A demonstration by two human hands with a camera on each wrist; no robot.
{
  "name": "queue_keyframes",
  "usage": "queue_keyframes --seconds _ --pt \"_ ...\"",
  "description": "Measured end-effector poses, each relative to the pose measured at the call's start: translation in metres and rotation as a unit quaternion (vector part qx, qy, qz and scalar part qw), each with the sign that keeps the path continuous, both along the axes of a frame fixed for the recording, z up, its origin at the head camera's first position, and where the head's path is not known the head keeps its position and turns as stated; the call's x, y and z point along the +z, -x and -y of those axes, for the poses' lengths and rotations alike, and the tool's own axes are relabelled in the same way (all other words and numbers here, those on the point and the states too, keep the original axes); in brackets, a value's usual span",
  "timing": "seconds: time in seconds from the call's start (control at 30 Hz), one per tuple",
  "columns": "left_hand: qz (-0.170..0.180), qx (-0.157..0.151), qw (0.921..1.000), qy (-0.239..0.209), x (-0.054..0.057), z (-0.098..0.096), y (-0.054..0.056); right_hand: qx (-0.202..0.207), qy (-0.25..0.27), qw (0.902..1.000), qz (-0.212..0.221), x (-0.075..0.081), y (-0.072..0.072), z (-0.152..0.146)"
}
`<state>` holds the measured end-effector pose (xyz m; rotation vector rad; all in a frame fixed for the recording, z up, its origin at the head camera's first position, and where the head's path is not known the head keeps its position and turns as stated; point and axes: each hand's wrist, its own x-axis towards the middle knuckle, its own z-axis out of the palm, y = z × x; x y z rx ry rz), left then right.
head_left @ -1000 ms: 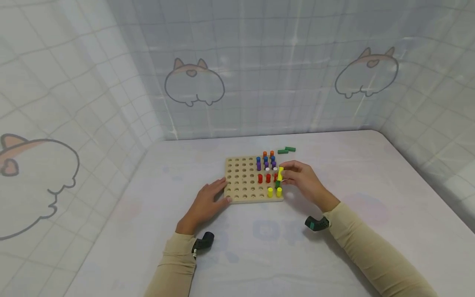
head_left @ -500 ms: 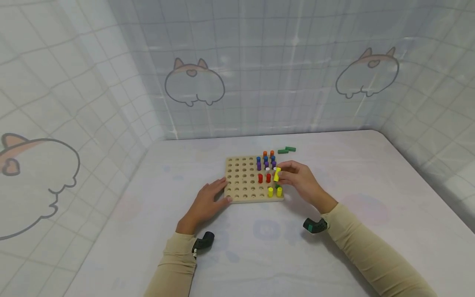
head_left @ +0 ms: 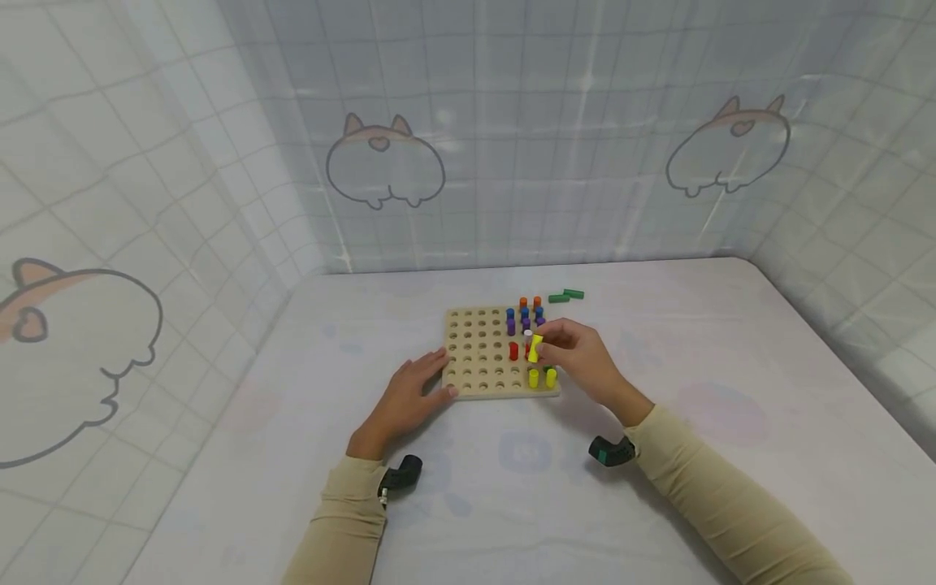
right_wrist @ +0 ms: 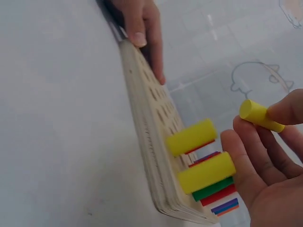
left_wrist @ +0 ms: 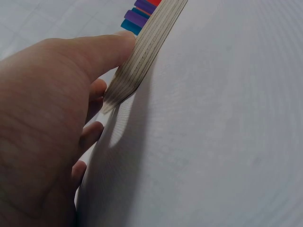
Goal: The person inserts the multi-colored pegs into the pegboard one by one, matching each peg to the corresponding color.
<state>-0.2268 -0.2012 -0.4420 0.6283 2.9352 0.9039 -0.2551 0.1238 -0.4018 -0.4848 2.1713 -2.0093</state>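
A wooden pegboard [head_left: 474,366] lies on the table, its left columns bare holes. My right hand [head_left: 587,361] pinches a yellow peg [head_left: 536,349] between thumb and fingers, tilted over the board's right side. In the right wrist view this yellow peg [right_wrist: 258,115] is apart from two standing yellow pegs [right_wrist: 207,172] in the front row. Red pegs [head_left: 513,352] and purple pegs [head_left: 511,327] stand behind them, with blue and orange ones farther back; my right hand hides some. My left hand [head_left: 405,400] rests on the board's left edge, thumb at the front corner.
Two loose green pegs [head_left: 559,299] lie on the white tabletop [head_left: 658,325] just behind the board's right side. Curtain walls [head_left: 512,162] with animal drawings close in the table at the back and sides.
My right hand has carried the yellow peg leftward across the board's right side, now overlapping a red peg in the head view. The left hand stays at the board's edge.
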Motion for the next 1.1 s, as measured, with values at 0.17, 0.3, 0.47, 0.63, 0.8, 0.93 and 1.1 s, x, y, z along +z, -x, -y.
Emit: queue_keyframes --seconds 0.17,0.3,0.47,0.63,0.8,0.93,1.1 --pt "0.008 0.002 1.0000 0.002 0.000 0.001 -0.001 -0.001 -0.032 0.9985 -0.044 -0.001 -0.003 0.007" --pt "0.008 0.000 1.0000 0.001 0.000 0.001 0.000 -0.013 -0.058 0.9963 -0.062 -0.002 -0.005 0.010" --pt "0.001 0.000 1.0000 0.001 0.002 0.000 0.000 -0.025 -0.101 0.9906 -0.089 -0.004 -0.006 0.014" --pt "0.002 0.002 1.0000 -0.002 0.004 -0.001 0.000 -0.021 -0.131 0.9855 -0.105 -0.005 -0.010 0.018" --pt "0.006 0.001 1.0000 -0.001 0.004 -0.001 0.001 -0.004 -0.146 0.9813 -0.125 -0.007 -0.010 0.018" --pt "0.007 0.000 1.0000 0.001 0.002 0.000 0.002 0.003 -0.156 0.9776 -0.141 -0.008 -0.008 0.019" --pt "0.005 -0.001 1.0000 -0.003 0.002 -0.001 0.002 0.017 -0.164 0.9737 -0.157 -0.008 -0.008 0.018"
